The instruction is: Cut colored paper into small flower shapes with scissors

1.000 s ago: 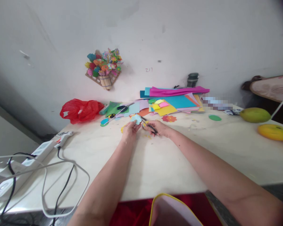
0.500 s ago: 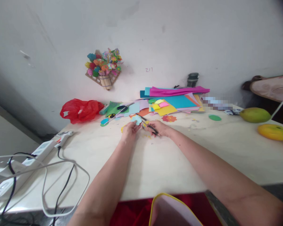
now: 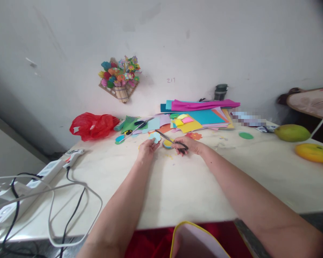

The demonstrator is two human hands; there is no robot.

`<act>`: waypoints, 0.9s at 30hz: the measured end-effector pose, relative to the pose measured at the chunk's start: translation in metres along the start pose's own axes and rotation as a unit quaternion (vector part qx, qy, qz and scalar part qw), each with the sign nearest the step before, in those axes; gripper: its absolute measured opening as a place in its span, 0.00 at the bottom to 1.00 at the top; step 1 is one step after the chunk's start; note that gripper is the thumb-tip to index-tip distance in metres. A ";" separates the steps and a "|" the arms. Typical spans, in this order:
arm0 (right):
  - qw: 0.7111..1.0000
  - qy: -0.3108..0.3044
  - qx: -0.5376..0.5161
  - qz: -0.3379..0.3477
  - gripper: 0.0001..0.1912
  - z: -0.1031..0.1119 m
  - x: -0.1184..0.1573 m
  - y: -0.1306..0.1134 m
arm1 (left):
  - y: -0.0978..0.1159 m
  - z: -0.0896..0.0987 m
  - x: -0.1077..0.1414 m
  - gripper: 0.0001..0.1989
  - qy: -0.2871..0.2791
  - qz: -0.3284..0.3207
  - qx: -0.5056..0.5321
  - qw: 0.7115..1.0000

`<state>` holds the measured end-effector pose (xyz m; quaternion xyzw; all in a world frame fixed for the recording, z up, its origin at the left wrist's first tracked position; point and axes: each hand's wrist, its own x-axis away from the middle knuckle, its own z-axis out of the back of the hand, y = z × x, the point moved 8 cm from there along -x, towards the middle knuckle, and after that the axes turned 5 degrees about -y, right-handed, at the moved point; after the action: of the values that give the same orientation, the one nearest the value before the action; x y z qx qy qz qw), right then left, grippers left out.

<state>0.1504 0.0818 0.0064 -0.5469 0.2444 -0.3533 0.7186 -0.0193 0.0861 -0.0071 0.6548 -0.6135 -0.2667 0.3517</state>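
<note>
Pinched in my left hand (image 3: 148, 147) is a light blue paper flower (image 3: 155, 136) with a scalloped edge. My right hand (image 3: 187, 144) grips a pair of scissors (image 3: 163, 135) by the dark handles, the blades pointing left toward the flower. Below the blades, between both hands, a yellow-topped round piece (image 3: 167, 144) lies on the table. Small yellow scraps (image 3: 169, 156) are scattered just in front of it. An orange-red paper flower (image 3: 195, 136) rests behind my right hand, which partly covers it.
Coloured paper sheets (image 3: 208, 118) are stacked at the back. Second scissors (image 3: 141, 123) lie left of them, near a red plastic bag (image 3: 93, 125). A power strip (image 3: 43, 181) with loose cables is on the left. Mangoes (image 3: 292, 133) and a green paper circle (image 3: 246, 135) sit right.
My right hand has moved right with the scissors, drawing the blades away from the blue flower and uncovering the round yellow-topped piece. My left hand stays nearly in place.
</note>
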 end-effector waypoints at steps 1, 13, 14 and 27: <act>1.000 0.013 -0.006 0.001 0.15 0.005 0.000 0.001 | 0.001 0.000 -0.001 0.05 -0.006 -0.004 -0.007 1.000; 0.975 0.149 -0.133 0.094 0.21 0.023 0.005 -0.022 | -0.016 -0.025 0.008 0.10 -0.186 0.034 -0.210 0.959; 0.976 0.145 -0.137 0.092 0.21 0.021 0.005 -0.023 | -0.016 -0.027 0.009 0.10 -0.193 0.035 -0.219 0.956; 0.974 0.154 -0.142 0.082 0.17 0.005 -0.002 -0.026 | -0.023 -0.028 0.008 0.09 -0.209 0.040 -0.231 0.949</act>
<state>0.1459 0.0825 0.0327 -0.5602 0.4439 -0.3345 0.6141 0.0175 0.0818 -0.0070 0.4599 -0.6210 -0.5177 0.3673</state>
